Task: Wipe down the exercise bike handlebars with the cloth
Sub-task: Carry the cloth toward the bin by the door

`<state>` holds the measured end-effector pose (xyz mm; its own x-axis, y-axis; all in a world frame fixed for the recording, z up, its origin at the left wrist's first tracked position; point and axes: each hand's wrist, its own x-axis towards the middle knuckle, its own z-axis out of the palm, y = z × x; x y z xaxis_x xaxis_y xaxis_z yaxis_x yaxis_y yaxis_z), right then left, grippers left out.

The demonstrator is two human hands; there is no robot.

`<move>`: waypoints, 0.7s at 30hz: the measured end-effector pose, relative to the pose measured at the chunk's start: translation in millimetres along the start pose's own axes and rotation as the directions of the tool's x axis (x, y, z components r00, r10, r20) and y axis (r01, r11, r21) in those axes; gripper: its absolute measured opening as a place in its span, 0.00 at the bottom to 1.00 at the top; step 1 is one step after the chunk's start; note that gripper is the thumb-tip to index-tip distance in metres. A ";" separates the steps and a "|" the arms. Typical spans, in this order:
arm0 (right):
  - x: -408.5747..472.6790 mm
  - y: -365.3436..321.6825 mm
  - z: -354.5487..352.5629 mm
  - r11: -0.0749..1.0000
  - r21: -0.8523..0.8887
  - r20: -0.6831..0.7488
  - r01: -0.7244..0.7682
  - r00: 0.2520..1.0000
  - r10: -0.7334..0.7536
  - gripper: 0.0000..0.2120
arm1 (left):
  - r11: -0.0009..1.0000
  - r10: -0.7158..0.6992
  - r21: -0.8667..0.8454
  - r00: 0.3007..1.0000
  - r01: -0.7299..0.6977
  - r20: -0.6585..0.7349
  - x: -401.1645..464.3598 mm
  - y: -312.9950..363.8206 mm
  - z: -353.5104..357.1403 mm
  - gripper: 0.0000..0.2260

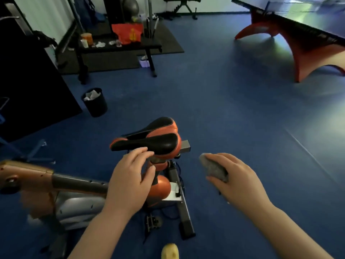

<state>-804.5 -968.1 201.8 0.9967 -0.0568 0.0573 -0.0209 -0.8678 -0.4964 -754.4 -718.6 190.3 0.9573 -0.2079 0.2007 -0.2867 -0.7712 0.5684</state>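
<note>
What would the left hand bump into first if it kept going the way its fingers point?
Most likely the bike saddle. The left hand has its fingertips right at the saddle's near edge, though depth is hard to judge from one view.

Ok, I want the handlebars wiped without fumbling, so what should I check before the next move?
1. Cloth in right hand: ok, gripped.
2. Left hand free: ok, fingers relaxed, holding nothing, by the saddle.
3. Handlebars in view: not ok, they cannot be made out.
4. Cloth on the bike: not ok, it hangs in the air right of the saddle.
5. Cloth damp: cannot tell.
</note>
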 end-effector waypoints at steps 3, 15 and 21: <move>48.0 24.7 -22.6 1.000 -0.017 0.005 0.012 1.000 -0.012 0.23 | 1.000 -0.007 -0.011 1.000 0.007 -0.004 51.9 21.4 18.3 0.16; 278.7 159.4 -71.7 0.961 -0.009 0.136 0.276 0.953 -0.272 0.23 | 0.970 -0.222 0.059 0.954 0.238 -0.201 232.7 86.0 120.2 0.15; 388.2 176.8 -91.9 0.846 0.018 0.304 0.533 0.803 -0.512 0.23 | 0.873 -0.459 0.040 0.845 0.487 -0.273 271.3 120.2 158.4 0.15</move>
<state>-428.5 -1188.9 215.9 0.8352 0.5487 0.0372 0.5146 -0.7559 -0.4047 -523.3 -963.0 186.7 0.9308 0.3429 0.1268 0.2175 -0.7981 0.5619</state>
